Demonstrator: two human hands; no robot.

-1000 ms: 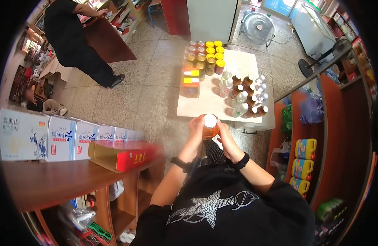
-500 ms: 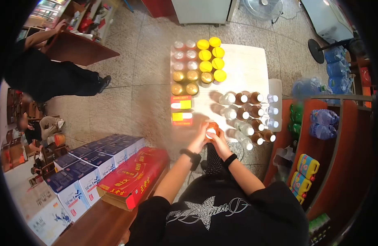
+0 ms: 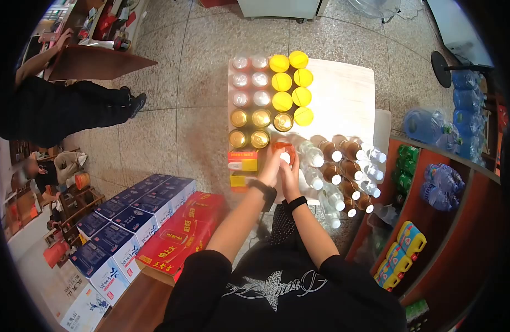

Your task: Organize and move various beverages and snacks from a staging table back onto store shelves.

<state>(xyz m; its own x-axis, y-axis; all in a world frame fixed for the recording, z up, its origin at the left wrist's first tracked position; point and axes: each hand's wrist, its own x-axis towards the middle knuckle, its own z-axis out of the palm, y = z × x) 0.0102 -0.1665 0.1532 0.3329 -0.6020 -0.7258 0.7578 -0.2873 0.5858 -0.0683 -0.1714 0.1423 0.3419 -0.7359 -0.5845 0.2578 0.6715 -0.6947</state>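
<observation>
Two hands, left hand (image 3: 272, 163) and right hand (image 3: 291, 172), are clasped together round an orange bottle (image 3: 283, 150) with a white cap, low over the near part of the white table (image 3: 343, 97), between the gold-lidded cans (image 3: 249, 128) and the rows of capped bottles (image 3: 343, 166). Setting it down well probably means lowering it straight and upright, since neighbours crowd both sides. Open room lies on the far right of the table; the near edge is close.

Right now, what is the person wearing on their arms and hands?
Both forearms are bare, with no gloves or rings that I can make out. The left hand has a wide black band at the wrist; the right hand has a narrower black band. Black sleeves end near the elbows, part of a black top with a pale star print and script lettering.
</observation>
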